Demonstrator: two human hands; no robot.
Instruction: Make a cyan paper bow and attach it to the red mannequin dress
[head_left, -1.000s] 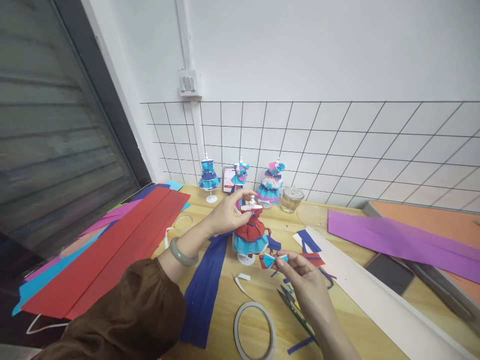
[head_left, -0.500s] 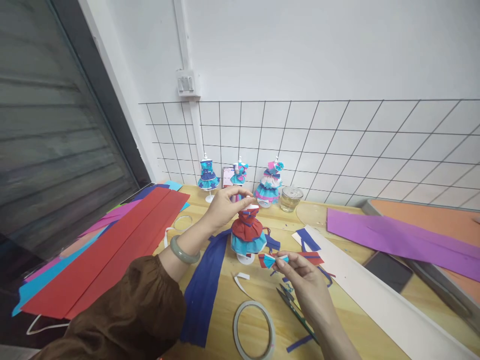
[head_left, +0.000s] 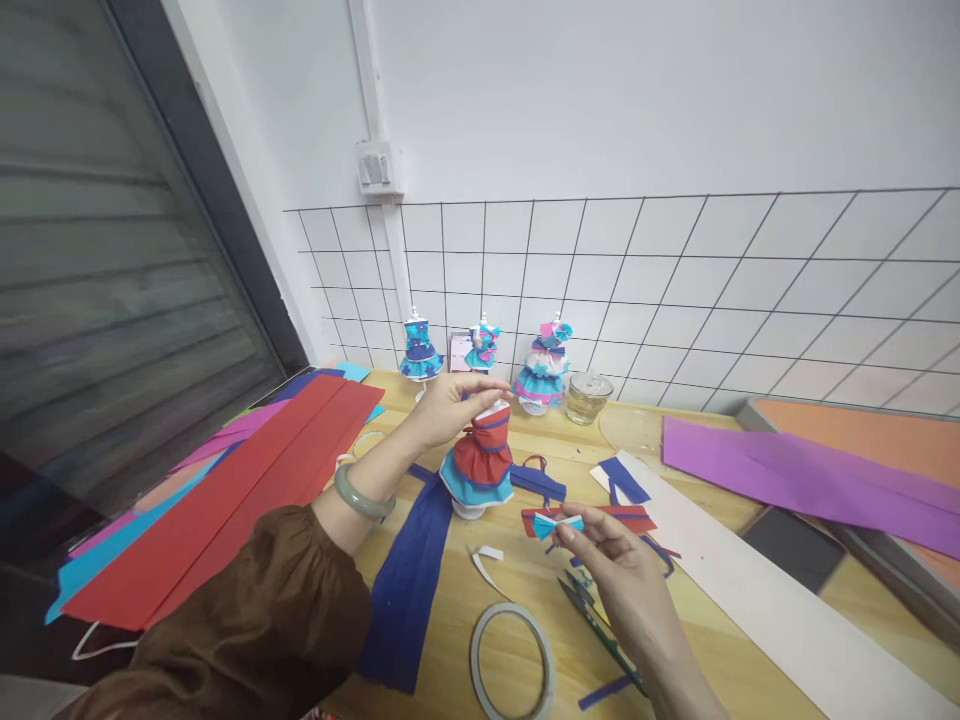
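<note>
My left hand [head_left: 461,402] pinches the top of a small white dress form [head_left: 489,408], which leans to one side over the table. The form wears a paper dress [head_left: 484,460] with a red bodice banded in blue, a puffed red layer and a turquoise ruffle. To its right, my right hand [head_left: 607,545] holds a small turquoise paper bow [head_left: 555,524] between thumb and fingers. Below that bow lies a red paper strip [head_left: 630,517] with a blue line. A long dark-blue crepe paper strip [head_left: 409,590] runs beneath the left forearm.
A tape roll [head_left: 474,660] and scissors [head_left: 600,625] lie in front. Behind stand other dressed forms [head_left: 541,370] and a glass cup [head_left: 589,398]. Red paper sheets [head_left: 240,490] cover the left; white paper [head_left: 757,590], purple paper [head_left: 795,480] and a dark phone-like slab [head_left: 791,548] lie right.
The dress form has turned and tilted in my left hand, its skirt swinging left. The right hand still holds the bow, turned slightly. The whole view has shifted a little.
</note>
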